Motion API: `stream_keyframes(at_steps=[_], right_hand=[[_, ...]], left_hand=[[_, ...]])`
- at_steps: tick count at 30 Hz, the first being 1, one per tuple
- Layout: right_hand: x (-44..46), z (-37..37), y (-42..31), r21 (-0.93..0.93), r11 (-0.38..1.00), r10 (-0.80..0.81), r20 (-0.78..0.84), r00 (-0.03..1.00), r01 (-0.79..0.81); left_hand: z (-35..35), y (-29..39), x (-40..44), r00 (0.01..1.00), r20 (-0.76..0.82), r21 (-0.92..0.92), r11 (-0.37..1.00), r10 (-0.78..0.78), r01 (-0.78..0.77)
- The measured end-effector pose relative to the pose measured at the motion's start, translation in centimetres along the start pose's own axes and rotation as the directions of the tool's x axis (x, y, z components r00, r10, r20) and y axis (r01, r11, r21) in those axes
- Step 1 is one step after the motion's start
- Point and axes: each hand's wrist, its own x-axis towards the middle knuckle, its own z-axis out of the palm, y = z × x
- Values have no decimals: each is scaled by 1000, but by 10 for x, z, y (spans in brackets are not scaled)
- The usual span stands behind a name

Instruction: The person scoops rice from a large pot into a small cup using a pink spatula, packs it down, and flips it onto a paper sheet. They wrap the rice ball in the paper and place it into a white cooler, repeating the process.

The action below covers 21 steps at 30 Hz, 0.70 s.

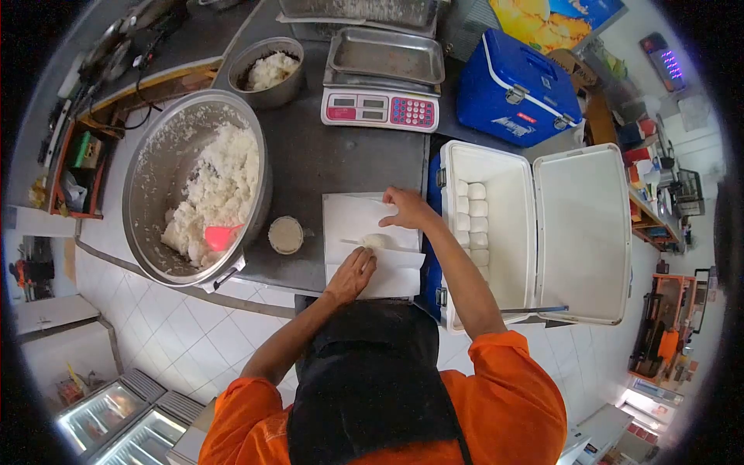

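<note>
A small mound of white rice [373,241] lies on white paper sheets [349,217] at the front of the dark table. My left hand [353,275] is at the near side of the mound, its bent fingers closed at a paper edge; the thumb is partly hidden. Over the right part of the paper, my right hand [406,209] has thumb and fingers apart in a curve, with nothing visible between them. To the left stands a large metal pot [138,186] of cooked rice [225,174], a pink scoop [222,237] resting in it.
A round pale-topped container [286,235] sits between pot and paper. Behind are a smaller rice pot [267,97], a scale [380,109] and a metal tray [387,56]. At right, an open cooler [504,209] holds several white wrapped packets [478,209]; a blue cooler [511,89] stands behind.
</note>
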Motion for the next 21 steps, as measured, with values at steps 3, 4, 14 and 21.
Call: stream_keyframes(at_steps=[3, 4, 14, 21], right_hand=[[5, 6, 2, -126, 990, -70, -12, 997, 68], [4, 8, 2, -225, 965, -136, 11, 991, 135], [-87, 44, -36, -513, 744, -385, 196, 902, 429], [-121, 94, -26, -505, 812, -366, -53, 929, 292]], left_hand=[[1, -1, 2, 999, -38, 13, 1000, 9, -8], [3, -2, 1, 993, -66, 116, 989, 99, -91], [-1, -8, 2, 994, -47, 82, 992, 101, -97], [-17, -3, -12, 993, -116, -34, 999, 5, -9]])
